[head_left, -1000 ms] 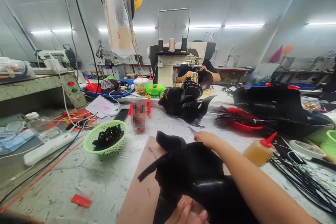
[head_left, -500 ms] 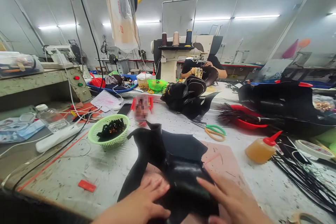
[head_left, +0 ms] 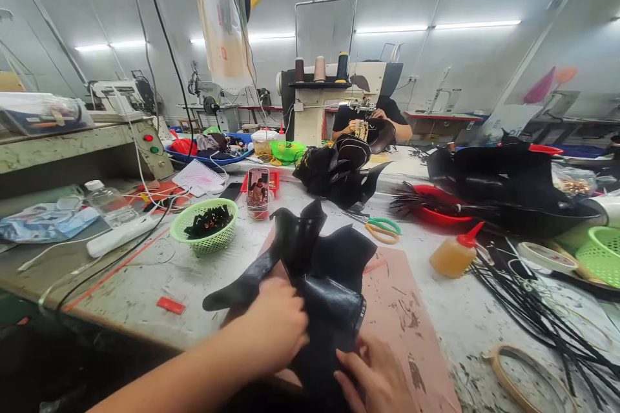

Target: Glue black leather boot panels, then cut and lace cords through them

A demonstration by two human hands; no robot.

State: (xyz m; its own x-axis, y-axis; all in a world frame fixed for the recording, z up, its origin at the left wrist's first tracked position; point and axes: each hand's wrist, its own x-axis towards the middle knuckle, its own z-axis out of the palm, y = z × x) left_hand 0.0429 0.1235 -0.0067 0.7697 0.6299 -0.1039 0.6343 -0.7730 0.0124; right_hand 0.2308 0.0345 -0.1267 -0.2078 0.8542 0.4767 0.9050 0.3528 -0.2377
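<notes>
A black leather piece (head_left: 334, 290) with pointed flaps lies over a pinkish board (head_left: 407, 329) at the front middle. My left hand (head_left: 278, 319) is on its left side, the fingers curled in and pressed on the leather, slightly blurred; their tips are partly hidden. At the lower right edge of the piece is my right hand (head_left: 372, 371), its thumb and fingers apart, touching the leather near a strip with small pale marks.
A green basket (head_left: 206, 226) of black bits, a phone (head_left: 258, 187), scissors (head_left: 383, 229), a glue bottle (head_left: 455, 253), black cords (head_left: 523, 310) and a tape roll (head_left: 527, 371) surround the piece. Beyond, a person (head_left: 387, 117) works at a sewing machine (head_left: 310, 110).
The leather piece has shifted and its flaps are folded differently, with a marked strip now showing. My left hand has moved up and curled its fingers. My right hand has moved left and down.
</notes>
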